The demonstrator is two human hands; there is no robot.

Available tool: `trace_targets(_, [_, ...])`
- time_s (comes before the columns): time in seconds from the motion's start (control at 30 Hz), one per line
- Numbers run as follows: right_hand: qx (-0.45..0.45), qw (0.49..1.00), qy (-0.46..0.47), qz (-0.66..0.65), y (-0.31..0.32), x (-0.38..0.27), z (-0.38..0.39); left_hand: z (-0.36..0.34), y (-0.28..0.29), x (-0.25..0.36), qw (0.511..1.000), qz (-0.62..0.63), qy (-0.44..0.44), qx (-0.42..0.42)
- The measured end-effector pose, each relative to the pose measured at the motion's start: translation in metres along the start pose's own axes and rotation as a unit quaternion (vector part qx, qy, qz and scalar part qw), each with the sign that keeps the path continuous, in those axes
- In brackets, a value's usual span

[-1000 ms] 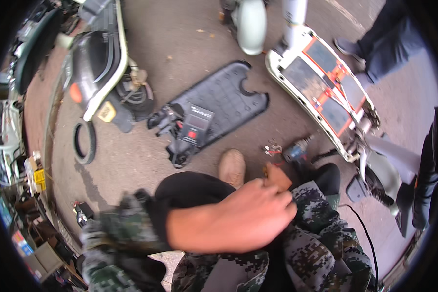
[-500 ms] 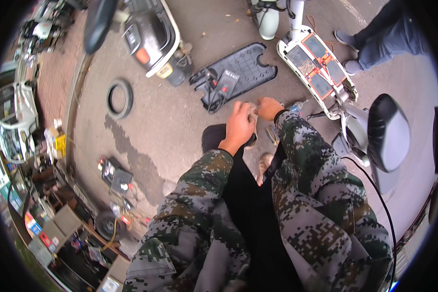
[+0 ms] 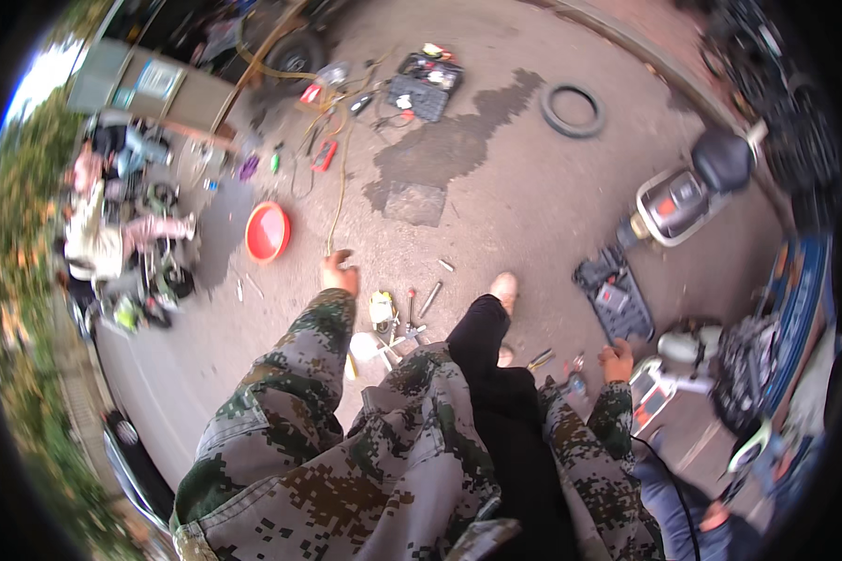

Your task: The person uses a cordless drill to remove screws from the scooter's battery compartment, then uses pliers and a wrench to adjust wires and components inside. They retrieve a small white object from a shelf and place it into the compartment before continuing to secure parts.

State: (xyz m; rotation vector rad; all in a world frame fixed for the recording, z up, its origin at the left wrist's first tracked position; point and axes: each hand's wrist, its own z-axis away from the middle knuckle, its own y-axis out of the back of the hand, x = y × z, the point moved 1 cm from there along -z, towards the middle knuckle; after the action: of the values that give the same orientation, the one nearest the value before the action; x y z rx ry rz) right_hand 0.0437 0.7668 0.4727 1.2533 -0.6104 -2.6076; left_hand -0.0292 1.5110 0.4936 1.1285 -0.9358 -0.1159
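Observation:
My left hand [image 3: 339,276] hangs out over the pavement with its fingers loosely apart, nothing visible in it. A red plastic basin [image 3: 268,231] lies up and left of it. Below and right are scattered tools, including a yellow item [image 3: 382,310] and a metal bar [image 3: 430,299]. My right hand [image 3: 616,363] is out to the right, fingers apart and slightly bent. Above it rests a black footboard [image 3: 634,318] with a dark device [image 3: 611,295] on it. A partly hidden white scooter deck [image 3: 649,397] is just right of that hand.
A toolbox [image 3: 423,89] and tyre [image 3: 571,109] lie farther off. A scooter body [image 3: 674,204] stands at right. A cabinet [image 3: 154,79] trails hoses. People [image 3: 103,238] are on two-wheelers at left; another person's blue-clad leg [image 3: 683,505] is at lower right. A dark car [image 3: 129,449] is lower left.
My view has swung round to the left, bringing the basin and scattered tools into sight. My hands, close together half a second ago, are now spread wide apart at either side.

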Motion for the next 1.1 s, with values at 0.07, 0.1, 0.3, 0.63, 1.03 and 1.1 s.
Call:
trace_targets(0.07, [0.051,0.998,0.030,-0.013,-0.006,-0.070,-0.023,0.013,0.046,-0.077,0.989,0.026,0.125,0.074])
trace_targets(0.1, [0.070,0.996,0.055,-0.028,-0.012,-0.103,-0.034,0.034,0.064,-0.107,0.971,0.056,0.216,0.089])
trace_targets(0.3, [0.032,0.991,0.110,-0.066,-0.104,-0.328,-0.100,0.156,0.108,-0.153,0.877,-0.063,0.466,0.101])
trace_targets(0.63, [-0.039,0.973,0.224,-0.037,-0.349,-0.530,-0.181,0.058,0.134,-0.065,0.787,0.294,0.486,0.242])
trace_targets(1.03, [-0.098,0.981,0.166,0.012,-0.691,-0.685,-0.259,-0.278,0.243,-0.042,0.812,0.292,0.391,0.319])
trace_targets(1.1, [-0.106,0.968,0.224,0.027,-0.745,-0.726,-0.253,-0.336,0.270,-0.035,0.865,0.200,0.333,0.317])
